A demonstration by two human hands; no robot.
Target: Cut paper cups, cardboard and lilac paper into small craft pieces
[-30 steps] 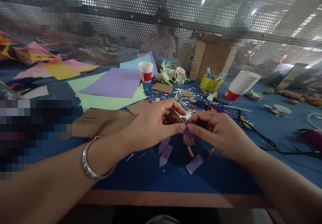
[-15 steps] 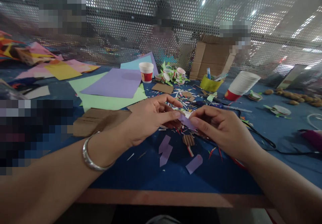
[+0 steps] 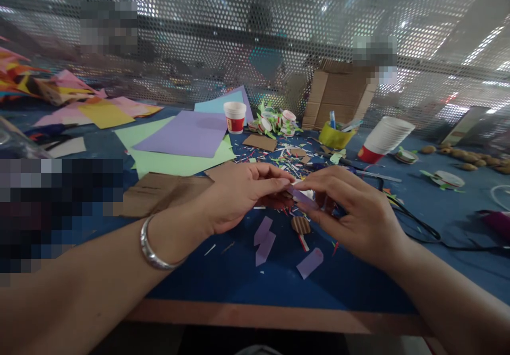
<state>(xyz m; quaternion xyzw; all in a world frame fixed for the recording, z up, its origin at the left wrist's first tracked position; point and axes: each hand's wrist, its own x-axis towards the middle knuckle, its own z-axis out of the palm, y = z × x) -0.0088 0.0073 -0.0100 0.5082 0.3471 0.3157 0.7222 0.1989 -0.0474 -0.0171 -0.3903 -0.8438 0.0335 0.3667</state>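
My left hand, with a silver bangle on its wrist, pinches one end of a small purple paper strip above the blue table. My right hand pinches the other end of the same strip, fingers curled round it. Something small and white and brown sits between the two hands, mostly hidden. Below them lie a round corrugated cardboard disc and purple paper scraps.
Sheets of purple and green paper and brown cardboard lie to the left. A red-and-white paper cup, a stack of cups, a yellow tape roll, a black cable and paper shreds are behind. A perforated metal screen closes off the back.
The strip now stretches out between the two hands, which were pressed fingertip to fingertip a second ago. The view has shifted slightly.
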